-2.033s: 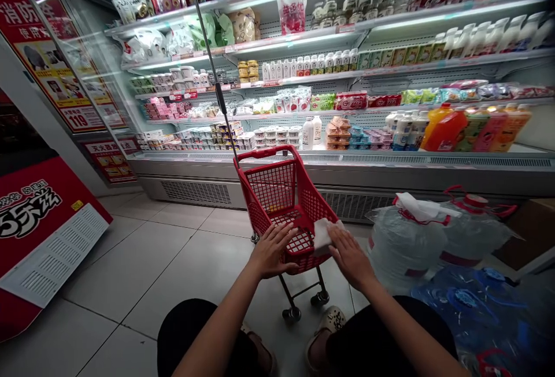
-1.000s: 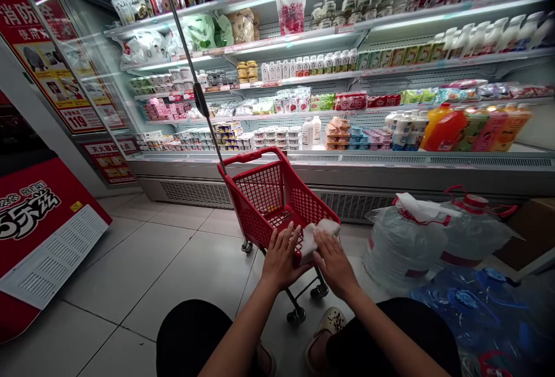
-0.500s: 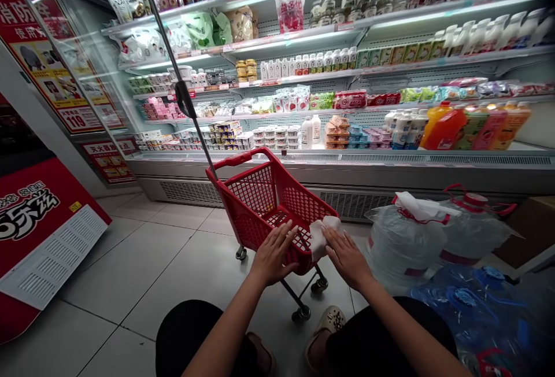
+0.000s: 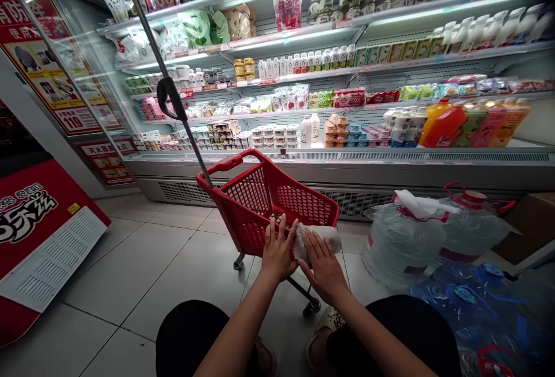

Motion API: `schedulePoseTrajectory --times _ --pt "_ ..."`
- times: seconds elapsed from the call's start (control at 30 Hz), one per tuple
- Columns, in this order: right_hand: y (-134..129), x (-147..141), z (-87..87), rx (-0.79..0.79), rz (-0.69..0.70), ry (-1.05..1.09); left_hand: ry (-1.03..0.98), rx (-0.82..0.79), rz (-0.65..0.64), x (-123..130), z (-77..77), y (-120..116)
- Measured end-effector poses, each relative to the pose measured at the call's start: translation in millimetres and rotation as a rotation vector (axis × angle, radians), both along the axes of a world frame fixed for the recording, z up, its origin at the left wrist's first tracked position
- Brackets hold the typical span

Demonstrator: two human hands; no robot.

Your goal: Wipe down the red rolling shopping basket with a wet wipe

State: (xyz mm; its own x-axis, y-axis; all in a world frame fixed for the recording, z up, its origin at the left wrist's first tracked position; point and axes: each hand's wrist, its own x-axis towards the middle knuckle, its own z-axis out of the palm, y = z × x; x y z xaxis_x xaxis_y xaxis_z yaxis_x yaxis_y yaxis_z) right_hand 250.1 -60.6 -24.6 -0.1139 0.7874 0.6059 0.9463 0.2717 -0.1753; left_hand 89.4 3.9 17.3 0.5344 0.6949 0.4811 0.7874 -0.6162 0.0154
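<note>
In the middle of the head view stands a red plastic shopping cart [image 4: 301, 203], its near end toward me. My left hand [image 4: 278, 250] rests on the near rim of its basket, open, with the fingers spread apart. Just to the right, my right hand [image 4: 323, 264] presses a white cloth [image 4: 333, 238] over the same rim, fingers over it; the part of the cloth under the palm is hidden. The two hands are close together, almost touching. A metal pole [image 4: 184, 117] with a black hook rises from the cart's handle side.
A refrigerated shelf unit [image 4: 277, 157] full of dairy goods and drinks runs behind the cart. Wrapped water jugs [image 4: 401, 244] and blue-tinted bottles [image 4: 463, 296] stand on the floor at right. A red freezer chest [image 4: 43, 238] is at left. My knees flank the cart's near end.
My right hand has slid left along the rim with the cloth, toward my left hand. My left hand has shifted slightly right. The cart has turned a little, its handle end moving left.
</note>
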Motion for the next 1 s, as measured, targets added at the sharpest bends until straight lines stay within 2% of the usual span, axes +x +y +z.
schedulePoseTrajectory --times 0.17,0.37,0.47,0.57,0.7,0.83,0.93,1.0 --pt "22 -7 7.6 0.027 0.021 -0.036 0.010 0.007 0.027 2 -5.4 -3" --pt "8 37 -4.2 -0.007 0.053 -0.087 0.090 0.051 -0.070 -30 14.4 13" --pt "1 57 -11.3 -0.024 -0.022 -0.044 0.021 0.111 0.028 -49 25.2 26" --pt "5 63 -15.6 -0.022 -0.137 0.030 0.003 0.119 0.067 -56 27.0 34" --pt "24 47 -11.8 0.021 -0.205 0.071 -0.011 0.094 0.055 -43 19.5 34" --pt "51 5 2.7 0.053 -0.082 0.040 -0.023 0.090 0.046 -28 15.0 31" --pt "64 -30 13.2 0.038 0.019 0.000 -0.003 0.085 0.019 -26 16.1 32" --pt "67 -40 16.7 0.037 0.046 -0.013 0.022 0.082 -0.007 -28 18.1 32"
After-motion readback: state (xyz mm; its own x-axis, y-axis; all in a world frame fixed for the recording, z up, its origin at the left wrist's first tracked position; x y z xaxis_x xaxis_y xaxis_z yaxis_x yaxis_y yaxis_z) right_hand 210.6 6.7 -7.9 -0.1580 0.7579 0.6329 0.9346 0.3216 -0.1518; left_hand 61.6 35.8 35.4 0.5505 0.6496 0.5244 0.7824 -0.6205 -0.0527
